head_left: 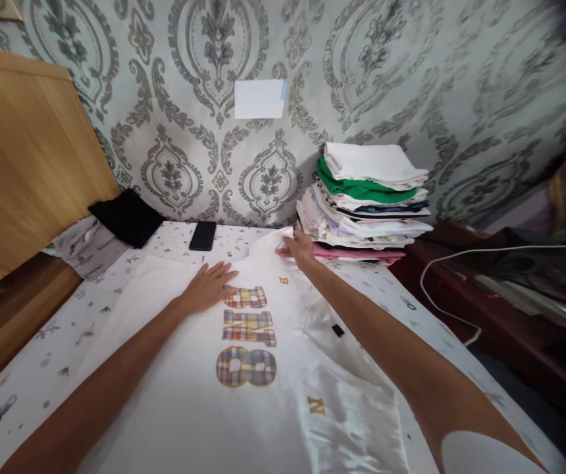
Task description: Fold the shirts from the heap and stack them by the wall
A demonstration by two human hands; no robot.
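Observation:
A white shirt (174, 375) lies spread sideways across the bed, with plaid appliqué characters and small gold letters on its front. Part of it on the right looks shiny, like satin, and a black label shows there. My left hand (208, 286) rests flat on the fabric beside the plaid characters, fingers stretched out. At the shirt's far edge, my right hand (299, 249) pinches a corner of the cloth, slightly raised, close to the stack of folded clothes (369, 204).
A black phone (203, 236) lies by the wall. Left of it, a folded black cloth (128, 217) sits over grey printed fabric near a wooden panel (26, 151). A white cable (428, 273) runs along the dark red surface at right. White paper (260, 99) hangs on the wall.

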